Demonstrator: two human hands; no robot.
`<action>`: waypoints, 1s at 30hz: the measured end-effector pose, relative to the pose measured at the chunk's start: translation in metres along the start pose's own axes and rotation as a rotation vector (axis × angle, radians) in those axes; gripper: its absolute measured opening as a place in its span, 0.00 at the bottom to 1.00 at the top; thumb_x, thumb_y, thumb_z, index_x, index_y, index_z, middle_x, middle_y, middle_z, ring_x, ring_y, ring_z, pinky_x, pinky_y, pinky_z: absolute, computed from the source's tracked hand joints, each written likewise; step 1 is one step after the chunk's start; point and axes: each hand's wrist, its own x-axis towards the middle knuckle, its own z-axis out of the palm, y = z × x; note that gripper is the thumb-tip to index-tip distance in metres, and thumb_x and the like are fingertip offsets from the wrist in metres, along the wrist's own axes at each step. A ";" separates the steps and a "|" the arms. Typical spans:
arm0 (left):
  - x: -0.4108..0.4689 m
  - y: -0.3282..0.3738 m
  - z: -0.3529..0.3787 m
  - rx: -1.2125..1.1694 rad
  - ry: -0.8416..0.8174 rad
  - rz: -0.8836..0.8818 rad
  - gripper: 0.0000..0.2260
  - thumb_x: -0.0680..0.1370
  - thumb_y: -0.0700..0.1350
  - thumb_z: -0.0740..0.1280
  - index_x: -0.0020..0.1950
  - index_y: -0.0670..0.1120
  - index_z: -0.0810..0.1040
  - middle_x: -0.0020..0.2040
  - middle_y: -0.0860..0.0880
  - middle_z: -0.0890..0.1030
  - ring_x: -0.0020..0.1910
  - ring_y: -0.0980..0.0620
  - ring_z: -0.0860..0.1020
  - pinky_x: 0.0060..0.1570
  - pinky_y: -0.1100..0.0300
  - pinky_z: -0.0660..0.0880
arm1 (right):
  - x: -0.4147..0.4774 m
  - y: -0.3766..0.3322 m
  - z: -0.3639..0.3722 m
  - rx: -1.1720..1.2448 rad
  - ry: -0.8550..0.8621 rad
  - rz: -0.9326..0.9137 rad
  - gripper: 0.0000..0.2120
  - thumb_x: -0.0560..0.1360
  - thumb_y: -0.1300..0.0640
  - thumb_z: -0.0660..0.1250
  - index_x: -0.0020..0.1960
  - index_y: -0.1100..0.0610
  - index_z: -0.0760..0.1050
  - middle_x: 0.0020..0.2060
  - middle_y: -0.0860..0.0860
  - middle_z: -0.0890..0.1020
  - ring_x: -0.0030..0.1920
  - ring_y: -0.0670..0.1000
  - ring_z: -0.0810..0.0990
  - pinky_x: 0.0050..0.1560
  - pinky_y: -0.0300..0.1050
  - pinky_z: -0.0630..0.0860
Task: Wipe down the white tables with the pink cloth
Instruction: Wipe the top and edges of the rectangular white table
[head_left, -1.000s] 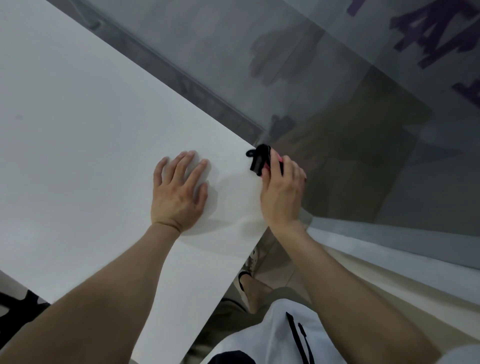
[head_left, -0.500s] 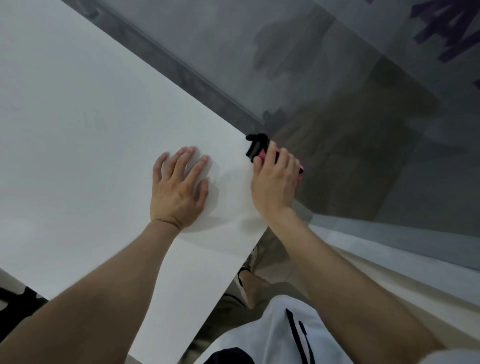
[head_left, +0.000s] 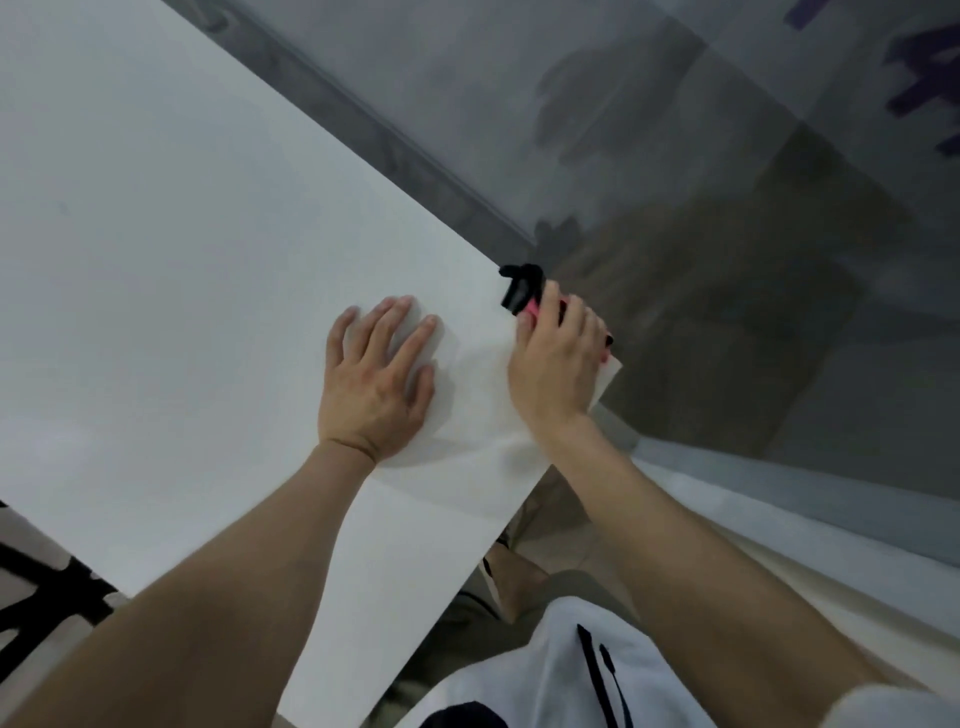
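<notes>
Head view shows the left hand lying flat on the white desk, fingers straight and spread toward 12 o'clock, its grip released and holding nothing. It probably rests there to brace the person's lean toward the far corner. The right hand sits at that corner, at 3 o'clock of the left and near it but not touching. Its fingers curl over the pink cloth, so this grip is grasping the cloth and pressing it to the desk. That placement suits wiping right up to the edge. Most of the cloth is hidden under the palm. Pink shows only past the forefinger at 11 o'clock and by the little finger at 3 o'clock. From that I judge its long axis runs across the fingers, roughly along the desk's far edge, though I cannot tell its full shape. A black piece, of a kind I cannot tell, sticks out at 11 o'clock of the cloth.
</notes>
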 end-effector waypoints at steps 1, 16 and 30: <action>0.000 0.001 0.000 0.004 -0.004 0.001 0.23 0.88 0.54 0.61 0.82 0.49 0.74 0.83 0.43 0.70 0.83 0.40 0.67 0.83 0.35 0.58 | 0.016 -0.028 0.003 0.021 0.005 -0.036 0.23 0.89 0.49 0.55 0.80 0.60 0.69 0.67 0.60 0.78 0.65 0.62 0.77 0.73 0.59 0.68; -0.001 -0.002 0.004 -0.012 0.028 0.003 0.23 0.88 0.54 0.62 0.82 0.50 0.73 0.83 0.43 0.70 0.83 0.40 0.67 0.83 0.35 0.59 | 0.012 -0.017 -0.004 0.006 0.015 -0.038 0.21 0.86 0.59 0.58 0.78 0.61 0.70 0.61 0.60 0.80 0.59 0.61 0.79 0.67 0.57 0.72; -0.002 -0.004 0.007 -0.016 0.038 0.008 0.23 0.88 0.54 0.61 0.82 0.48 0.74 0.83 0.43 0.71 0.83 0.39 0.68 0.82 0.35 0.59 | -0.021 0.052 -0.024 0.019 -0.039 -0.038 0.22 0.86 0.60 0.61 0.79 0.60 0.70 0.64 0.60 0.81 0.62 0.61 0.82 0.69 0.59 0.78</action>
